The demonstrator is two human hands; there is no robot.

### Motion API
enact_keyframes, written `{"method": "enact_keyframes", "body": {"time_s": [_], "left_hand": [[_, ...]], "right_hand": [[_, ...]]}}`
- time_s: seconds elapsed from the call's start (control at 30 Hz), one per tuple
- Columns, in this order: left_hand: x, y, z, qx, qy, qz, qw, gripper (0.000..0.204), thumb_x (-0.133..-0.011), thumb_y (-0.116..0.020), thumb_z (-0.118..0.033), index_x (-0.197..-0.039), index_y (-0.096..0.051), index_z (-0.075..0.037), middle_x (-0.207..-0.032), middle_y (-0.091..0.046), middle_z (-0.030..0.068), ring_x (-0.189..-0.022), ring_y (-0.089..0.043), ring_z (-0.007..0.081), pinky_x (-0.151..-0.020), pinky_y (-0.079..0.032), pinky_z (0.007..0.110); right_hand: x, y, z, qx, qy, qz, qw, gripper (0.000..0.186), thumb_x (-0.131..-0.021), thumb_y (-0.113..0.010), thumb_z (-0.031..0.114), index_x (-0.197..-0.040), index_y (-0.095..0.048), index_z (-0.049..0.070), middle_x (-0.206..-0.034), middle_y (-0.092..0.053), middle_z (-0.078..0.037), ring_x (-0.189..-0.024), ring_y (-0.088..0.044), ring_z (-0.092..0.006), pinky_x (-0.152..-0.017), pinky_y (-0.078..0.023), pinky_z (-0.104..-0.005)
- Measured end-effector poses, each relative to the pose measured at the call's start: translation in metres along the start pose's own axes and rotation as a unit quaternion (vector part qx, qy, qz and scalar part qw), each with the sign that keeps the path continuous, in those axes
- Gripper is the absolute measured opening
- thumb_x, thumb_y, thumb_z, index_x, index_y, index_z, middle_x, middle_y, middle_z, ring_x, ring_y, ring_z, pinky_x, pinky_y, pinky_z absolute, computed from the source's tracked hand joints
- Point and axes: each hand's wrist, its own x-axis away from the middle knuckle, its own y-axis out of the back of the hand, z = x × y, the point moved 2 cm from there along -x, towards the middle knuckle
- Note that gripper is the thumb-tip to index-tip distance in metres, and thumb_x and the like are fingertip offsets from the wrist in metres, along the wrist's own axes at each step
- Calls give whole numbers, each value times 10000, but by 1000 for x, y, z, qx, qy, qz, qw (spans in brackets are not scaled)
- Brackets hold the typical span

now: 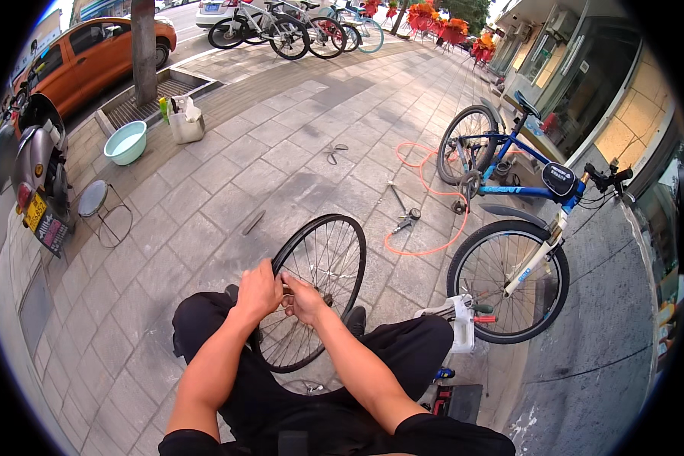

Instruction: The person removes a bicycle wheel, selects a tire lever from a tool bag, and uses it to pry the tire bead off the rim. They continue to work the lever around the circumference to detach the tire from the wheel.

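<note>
A bicycle wheel (pixel 359 262) with a black rim and thin spokes stands tilted between my knees. My left hand (pixel 260 292) is closed around its left edge, with the knuckles facing up. Right beside it, my right hand (pixel 304 298) has its fingers curled in a pinch at the inner side of the rim. What the right fingers hold, if anything, is hidden by the hand. The wheel's lower part reaches down between my legs, and its hub is partly covered by my right hand.
A blue bicycle (pixel 520 190) stands at the right. An orange air hose (pixel 425 253) with a gauge (pixel 410 216) lies on the paving. By my right knee sits a white tool container (pixel 462 334). A green basin (pixel 126 144) and small stool (pixel 93 199) are at the left.
</note>
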Motion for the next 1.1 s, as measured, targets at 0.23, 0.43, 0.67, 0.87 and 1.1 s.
{"method": "enact_keyframes", "body": {"time_s": [0.23, 0.43, 0.67, 0.87, 1.1], "left_hand": [[-6, 3, -11, 42, 85, 13, 995, 479, -958, -637, -245, -1272, -516, 96, -1043, -701, 339, -974, -670, 527, -871, -511, 585], [3, 8, -15, 103, 70, 9, 992, 508, -982, -660, -255, -1332, -509, 81, -1100, -685, 334, -1051, -670, 500, -920, -522, 541], [19, -1, 8, 306, 136, 39, 941, 582, -1032, -663, -227, -1488, -423, 44, -778, -609, 92, -577, -587, 160, -506, -487, 330], [8, 2, 36, 421, 242, 83, 870, 443, -1105, -538, -363, -1290, -577, 38, -779, -597, 39, -512, -500, 81, -425, -417, 266], [3, 6, 31, 405, 306, 9, 861, 449, -1119, -461, -450, -928, -603, -69, -614, -452, -14, -451, -466, 103, -398, -361, 282]], "right_hand": [[-16, 18, -24, 121, 170, 24, 978, 446, -1069, -602, 250, -1454, -564, 27, -947, -657, -32, -702, -612, -132, -516, -528, -279], [-35, 39, -11, 201, 161, 14, 966, 347, -1075, -595, 221, -1337, -644, -1, -963, -713, -46, -680, -625, -97, -478, -525, -259], [-35, 18, 7, 166, 181, -39, 969, 310, -1032, -639, 206, -1212, -712, -36, -910, -737, -77, -638, -636, -109, -511, -522, -260], [-15, -7, 5, 124, 214, -141, 959, 295, -1028, -642, 234, -1063, -742, -42, -747, -669, -59, -604, -631, -122, -539, -514, -282], [-7, 6, -17, 287, 246, -208, 902, 293, -1016, -610, 249, -1067, -763, 4, -766, -694, -110, -659, -645, -177, -631, -504, -338]]}}
